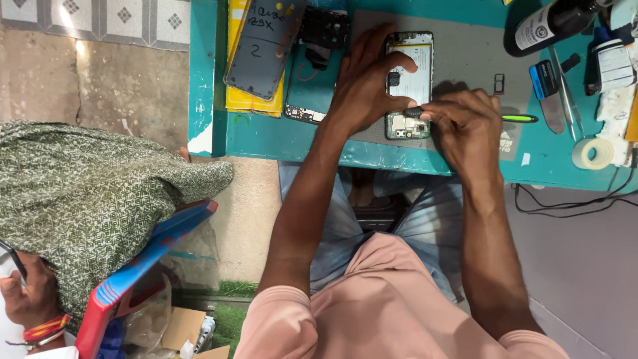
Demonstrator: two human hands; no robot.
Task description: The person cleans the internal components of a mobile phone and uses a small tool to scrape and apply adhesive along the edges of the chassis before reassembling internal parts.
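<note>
1. Teal counter [266, 136] carried an opened phone [409, 83] on a grey mat [465, 53], near the front edge.
2. A slip of the green-handled tool [518, 118] could, I judged, gouge the exposed board.
3. Left hand [364, 83] clamped the phone's left side; right hand [465, 126] was pinched shut on the tool, tip at the phone's lower end.

The person wears a salmon-pink short-sleeved shirt [392, 312] and light blue-grey trousers [425, 226]; both forearms are bare.
</note>
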